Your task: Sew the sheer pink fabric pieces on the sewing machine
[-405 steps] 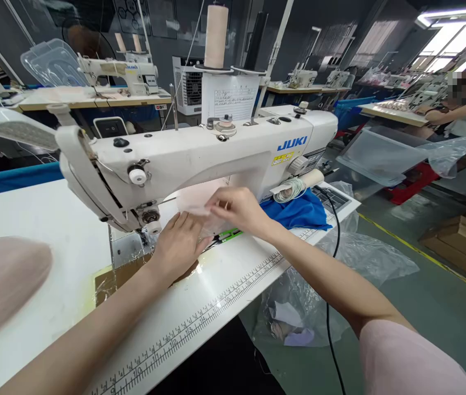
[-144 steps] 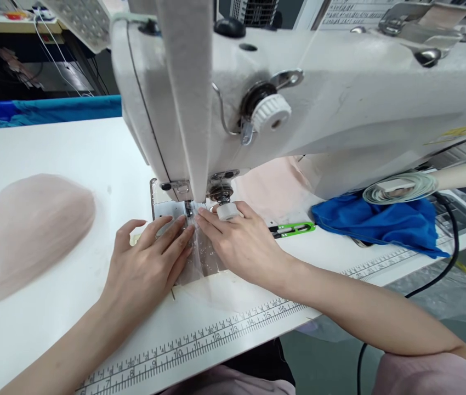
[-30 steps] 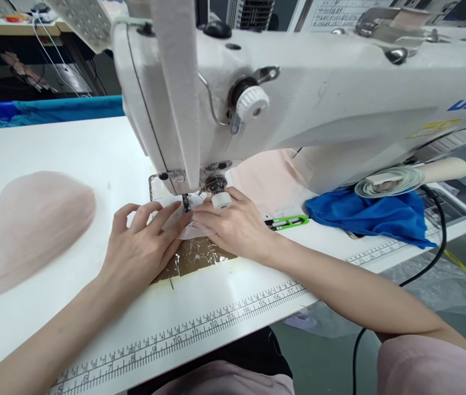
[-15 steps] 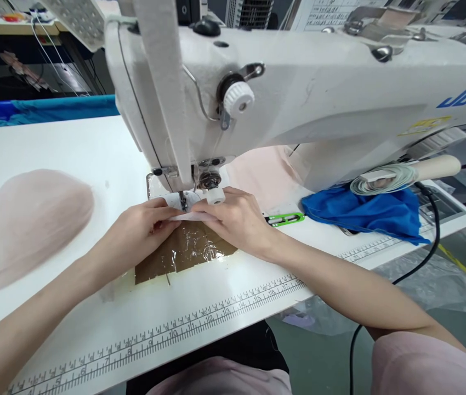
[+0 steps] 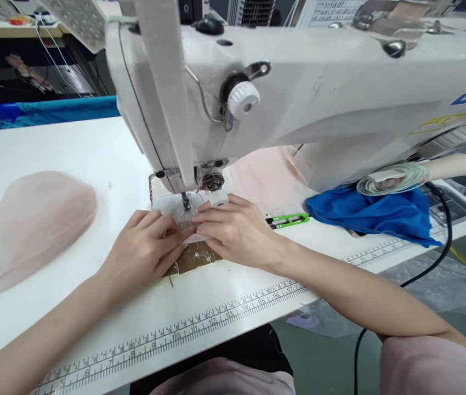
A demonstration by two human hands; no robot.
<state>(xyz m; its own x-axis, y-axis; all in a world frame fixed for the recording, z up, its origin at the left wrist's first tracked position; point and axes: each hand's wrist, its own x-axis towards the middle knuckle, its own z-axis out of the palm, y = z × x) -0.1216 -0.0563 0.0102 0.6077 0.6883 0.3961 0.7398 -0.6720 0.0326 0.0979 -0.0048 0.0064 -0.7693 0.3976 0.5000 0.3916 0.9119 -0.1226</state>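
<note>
A small piece of thin pale fabric [image 5: 194, 238] lies in front of the presser foot [image 5: 186, 203] of a white sewing machine [image 5: 299, 82]. My left hand [image 5: 147, 242] pinches its left side between thumb and fingers. On the other side my right hand [image 5: 237, 229] holds the same fabric, its fingertips meeting those of the left hand. Both hands rest low, over a brown, shiny taped patch [image 5: 195, 258] on the white table [image 5: 130, 323]. The fingers hide much of the fabric's edges.
Sheer pink fabric [image 5: 31, 230] lies at the left, and more pink fabric [image 5: 268, 175] sits under the machine arm. Green thread snips [image 5: 288, 220] and a blue cloth [image 5: 373, 214] lie to the right. A ruler scale [image 5: 175, 336] runs along the front edge.
Both hands have come slightly toward me and lower with the fabric, away from the presser foot. The left hand has turned more palm-down, and the fabric is more covered.
</note>
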